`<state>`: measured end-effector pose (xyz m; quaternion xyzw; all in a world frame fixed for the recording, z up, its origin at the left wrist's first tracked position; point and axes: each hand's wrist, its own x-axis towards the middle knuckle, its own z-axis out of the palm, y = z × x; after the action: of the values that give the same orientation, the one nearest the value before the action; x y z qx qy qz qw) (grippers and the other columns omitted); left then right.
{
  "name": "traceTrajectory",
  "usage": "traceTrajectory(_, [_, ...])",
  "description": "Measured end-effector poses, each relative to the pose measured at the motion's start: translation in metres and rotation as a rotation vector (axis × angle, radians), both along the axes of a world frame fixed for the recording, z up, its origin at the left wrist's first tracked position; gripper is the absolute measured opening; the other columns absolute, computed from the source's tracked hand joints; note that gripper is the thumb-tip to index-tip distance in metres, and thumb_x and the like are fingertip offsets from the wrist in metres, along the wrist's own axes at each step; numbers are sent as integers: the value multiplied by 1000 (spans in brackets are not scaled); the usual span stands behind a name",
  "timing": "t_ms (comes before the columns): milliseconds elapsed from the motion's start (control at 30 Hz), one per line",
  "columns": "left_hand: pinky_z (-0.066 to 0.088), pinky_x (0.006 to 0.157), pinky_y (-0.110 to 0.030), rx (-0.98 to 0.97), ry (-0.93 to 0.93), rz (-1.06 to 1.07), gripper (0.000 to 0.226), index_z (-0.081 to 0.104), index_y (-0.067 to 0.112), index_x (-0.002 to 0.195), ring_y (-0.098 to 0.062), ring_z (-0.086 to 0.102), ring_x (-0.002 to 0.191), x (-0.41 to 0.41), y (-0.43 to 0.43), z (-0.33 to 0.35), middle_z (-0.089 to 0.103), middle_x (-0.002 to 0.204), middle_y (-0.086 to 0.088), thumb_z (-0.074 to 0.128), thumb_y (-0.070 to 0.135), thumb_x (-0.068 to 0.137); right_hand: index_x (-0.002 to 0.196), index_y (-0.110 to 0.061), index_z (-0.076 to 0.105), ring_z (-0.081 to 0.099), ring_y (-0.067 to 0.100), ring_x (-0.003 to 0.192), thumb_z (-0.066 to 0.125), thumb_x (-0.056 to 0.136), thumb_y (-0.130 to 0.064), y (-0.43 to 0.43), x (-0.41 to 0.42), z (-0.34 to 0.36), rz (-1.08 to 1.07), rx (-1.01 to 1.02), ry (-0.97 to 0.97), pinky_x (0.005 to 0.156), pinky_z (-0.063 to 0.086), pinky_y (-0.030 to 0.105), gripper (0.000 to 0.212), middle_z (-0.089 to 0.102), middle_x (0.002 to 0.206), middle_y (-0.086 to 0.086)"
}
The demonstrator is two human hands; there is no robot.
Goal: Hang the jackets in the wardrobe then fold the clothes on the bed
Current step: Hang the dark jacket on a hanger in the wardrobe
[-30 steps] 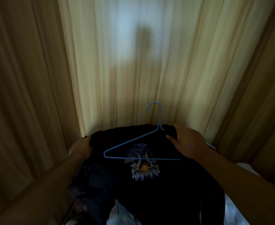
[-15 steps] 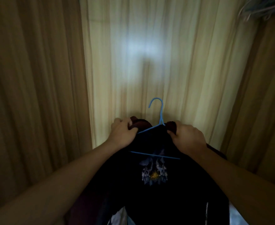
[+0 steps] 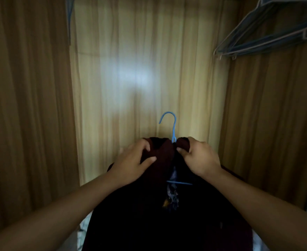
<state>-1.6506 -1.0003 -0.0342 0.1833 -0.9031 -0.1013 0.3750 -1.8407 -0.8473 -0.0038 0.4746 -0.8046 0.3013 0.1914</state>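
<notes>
1. Left hand [image 3: 136,160]: fingers curl over the left side of the collar and the thumb presses into the cloth, so it grips the fabric.
2. Right hand [image 3: 199,156]: closed tight round the right side of the collar, just beside the hanger's neck.
3. Both forearms reach in from the lower corners and converge at the collar.
4. Dark jacket [image 3: 149,223]: held up between the hands in front of the open wardrobe, with its body hanging down towards the camera. A pale printed patch [image 3: 171,198] shows in the gap at the front.
5. Blue wire hanger [image 3: 174,129]: sits inside the jacket. The hook stands up clear above the collar and a short length of the crossbar shows below the hands. The hook is not on any rail.
6. Wardrobe [image 3: 140,78]: wood-grain back panel with a bright glare spot, and darker side walls left and right.
7. Empty hangers [image 3: 268,42]: a bunch at the upper right, well apart from the jacket.
</notes>
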Motion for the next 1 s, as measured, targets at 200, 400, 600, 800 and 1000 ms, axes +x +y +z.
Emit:
traceTrajectory(200, [46,101,-46,-176,-89,93,74,19,39,154,-28,50,129,-13,-10,50,50,144,-4,35,75,91,116,-30,61,65,36,103,59,93,-58,28,6,60,-26,-124,-8,82,53,40,36,71,104,6])
traceTrajectory(400, [52,68,-39,-348,176,173,39,51,26,114,-29,68,87,-18,9,121,69,92,3,45,60,98,119,-23,54,65,33,103,36,91,-80,58,17,108,-107,-85,150,82,54,43,66,68,110,5])
traceTrajectory(600, [44,66,-36,-296,297,194,37,49,27,105,-31,64,80,-14,4,188,60,76,8,45,62,97,141,-30,36,59,32,118,19,97,-72,94,14,150,-72,-85,289,92,49,46,63,58,128,4])
traceTrajectory(800, [43,66,-37,-297,255,116,39,43,25,106,-31,63,85,-42,12,222,54,78,9,43,64,98,122,-26,38,68,33,100,26,102,-66,106,14,197,-352,-59,544,70,44,40,47,68,112,4])
traceTrajectory(1000, [53,77,-45,-240,273,5,37,44,22,113,-29,63,89,-87,1,270,65,94,1,43,57,100,119,-22,43,68,34,94,30,105,-58,98,3,253,-425,-80,633,65,41,40,40,70,104,6])
